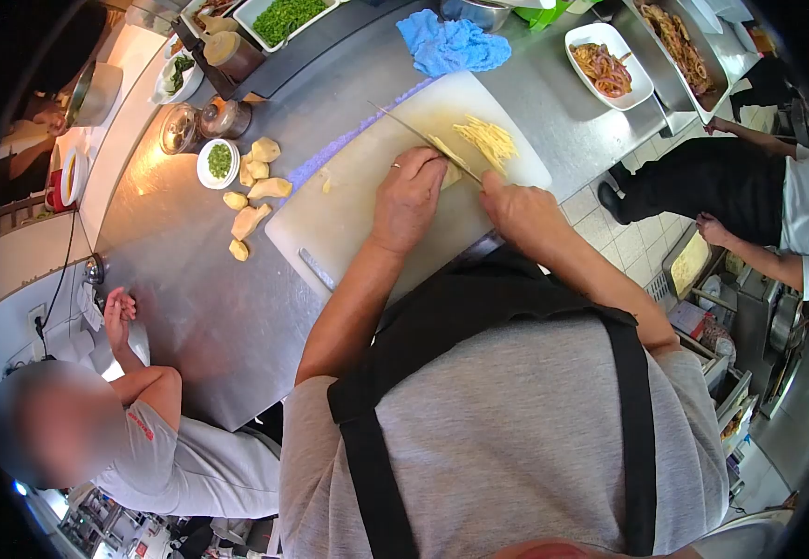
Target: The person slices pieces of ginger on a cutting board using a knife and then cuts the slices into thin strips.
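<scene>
A white cutting board [358, 219] lies at a slant on the steel counter. My right hand [519, 207] is closed round the handle of a knife [404, 124], whose blade points to the upper left. My left hand [411, 191], fingers curled together, presses beside the blade on a pale yellow piece [448, 149], largely hidden by the hand and blade. Thin yellow strips [486, 140] lie in a pile right of the blade. Peeled yellow chunks [250, 220] rest on the counter left of the board, beside a small white bowl of chopped green herbs [219, 162].
A blue cloth [451, 43] is behind the board. A white dish [607, 65] of sliced food and a metal tray [670, 37] are at the upper right. One person [199, 456] is at the lower left, another [730, 186] at the right.
</scene>
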`<action>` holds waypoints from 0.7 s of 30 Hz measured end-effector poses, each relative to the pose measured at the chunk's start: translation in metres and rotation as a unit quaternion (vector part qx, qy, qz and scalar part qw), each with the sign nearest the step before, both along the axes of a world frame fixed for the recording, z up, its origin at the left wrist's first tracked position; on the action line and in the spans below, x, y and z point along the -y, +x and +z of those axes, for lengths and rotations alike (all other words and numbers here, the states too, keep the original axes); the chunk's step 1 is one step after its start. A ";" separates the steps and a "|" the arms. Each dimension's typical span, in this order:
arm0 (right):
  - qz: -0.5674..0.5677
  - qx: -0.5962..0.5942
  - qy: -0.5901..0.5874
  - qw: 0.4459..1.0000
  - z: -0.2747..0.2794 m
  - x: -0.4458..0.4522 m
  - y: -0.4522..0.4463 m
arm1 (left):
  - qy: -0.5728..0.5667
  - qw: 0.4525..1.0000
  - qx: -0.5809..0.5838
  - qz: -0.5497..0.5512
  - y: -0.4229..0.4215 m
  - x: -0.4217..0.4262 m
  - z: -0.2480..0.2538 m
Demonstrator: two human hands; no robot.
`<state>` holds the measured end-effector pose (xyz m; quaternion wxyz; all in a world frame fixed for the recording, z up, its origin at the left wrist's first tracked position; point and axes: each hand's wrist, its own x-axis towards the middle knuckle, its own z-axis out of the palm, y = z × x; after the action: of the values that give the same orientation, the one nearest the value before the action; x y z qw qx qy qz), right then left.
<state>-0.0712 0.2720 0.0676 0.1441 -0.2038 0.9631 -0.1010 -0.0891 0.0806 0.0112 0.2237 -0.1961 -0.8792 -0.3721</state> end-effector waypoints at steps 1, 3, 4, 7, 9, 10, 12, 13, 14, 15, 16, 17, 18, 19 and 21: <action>-0.006 0.005 -0.011 1.000 -0.002 0.001 -0.004 | 0.000 1.000 -0.007 -0.004 -0.001 0.000 0.000; -0.006 0.018 -0.008 1.000 0.007 0.001 -0.007 | -0.004 1.000 0.000 -0.003 0.001 0.000 0.000; 0.002 0.022 0.005 1.000 0.016 -0.002 -0.008 | -0.007 1.000 0.001 -0.002 0.000 0.000 0.000; 0.000 0.048 0.021 0.999 0.025 0.000 -0.002 | -0.013 1.000 -0.003 0.004 0.000 -0.001 -0.001; -0.009 0.041 0.011 0.999 0.018 0.001 -0.001 | -0.003 1.000 0.002 0.002 0.000 -0.001 0.002; -0.013 0.024 -0.004 1.000 0.002 0.002 0.000 | 0.000 1.000 0.004 0.001 0.000 0.000 0.003; -0.011 0.014 -0.018 1.000 0.002 0.005 -0.005 | 0.001 1.000 0.002 0.003 0.000 0.000 0.003; -0.007 0.023 -0.018 1.000 0.006 0.002 -0.007 | 0.002 1.000 0.002 0.002 0.001 0.000 0.002; -0.004 0.030 -0.017 0.999 0.014 0.001 -0.010 | -0.001 1.000 -0.004 0.001 0.000 0.000 0.002; -0.001 0.034 -0.009 0.999 0.023 0.000 -0.009 | -0.002 1.000 -0.008 0.002 -0.001 -0.001 0.001; 0.002 0.041 -0.002 0.999 0.031 -0.001 -0.004 | -0.004 1.000 -0.011 0.003 0.000 -0.001 0.000; 0.006 0.047 0.006 0.999 0.035 -0.001 -0.002 | -0.002 1.000 -0.005 0.001 0.000 -0.001 0.000; 0.002 0.031 0.001 1.000 0.025 0.000 -0.001 | 0.000 1.000 0.001 0.001 0.000 0.000 0.001; -0.001 0.014 -0.005 1.000 0.009 0.002 0.001 | 0.003 1.000 0.006 0.001 0.000 0.000 0.002; -0.003 -0.003 -0.015 1.000 0.001 0.006 -0.003 | 0.003 1.000 -0.004 -0.001 0.000 0.000 0.002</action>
<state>-0.0742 0.2659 0.0690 0.1377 -0.2031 0.9625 -0.1155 -0.0892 0.0802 0.0130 0.2273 -0.1979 -0.8771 -0.3741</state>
